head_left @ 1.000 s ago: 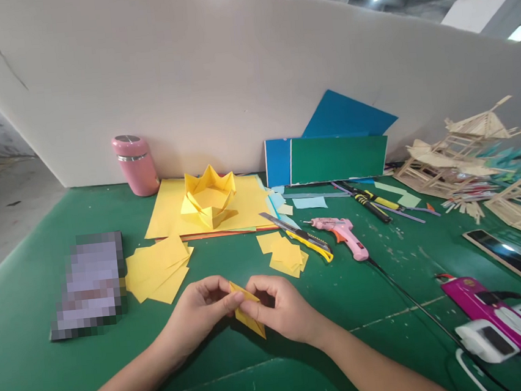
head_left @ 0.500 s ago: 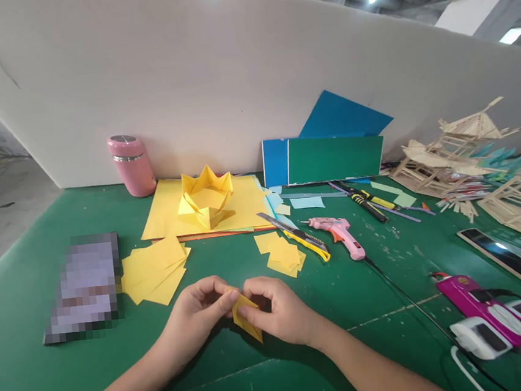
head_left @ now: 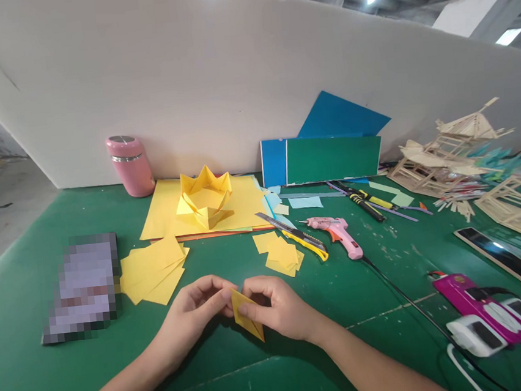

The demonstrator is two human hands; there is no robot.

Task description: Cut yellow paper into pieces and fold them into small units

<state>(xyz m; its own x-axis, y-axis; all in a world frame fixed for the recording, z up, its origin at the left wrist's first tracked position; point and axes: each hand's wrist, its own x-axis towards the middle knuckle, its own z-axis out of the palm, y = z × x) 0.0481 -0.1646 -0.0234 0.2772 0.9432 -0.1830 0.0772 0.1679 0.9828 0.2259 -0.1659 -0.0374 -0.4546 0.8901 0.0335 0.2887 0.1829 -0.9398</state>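
A small folded piece of yellow paper (head_left: 247, 319) is held between my two hands above the green table. My right hand (head_left: 278, 309) pinches it, thumb lying across its face. At its upper left edge, my left hand (head_left: 202, 308) grips with thumb and bent fingers; the far fingertips are partly hidden. Loose yellow paper sheets (head_left: 154, 270) lie fanned out beyond my left hand. Smaller yellow paper pieces (head_left: 284, 254) are beyond my right hand. Farther back, a folded yellow paper ring with pointed tips (head_left: 206, 216) rests on large yellow sheets (head_left: 161, 214).
A yellow utility knife (head_left: 304, 242) and a pink glue gun (head_left: 345, 239) with a black cord lie right of centre. A power strip (head_left: 478, 303) and phone (head_left: 509, 260) are at the right. A pink flask (head_left: 133, 171) stands at the back, with stick models (head_left: 441, 153) far right.
The left thumb has slid back slightly toward the left, so more of the folded paper's upper corner shows. The right hand keeps its pinch. The view has shifted very slightly.
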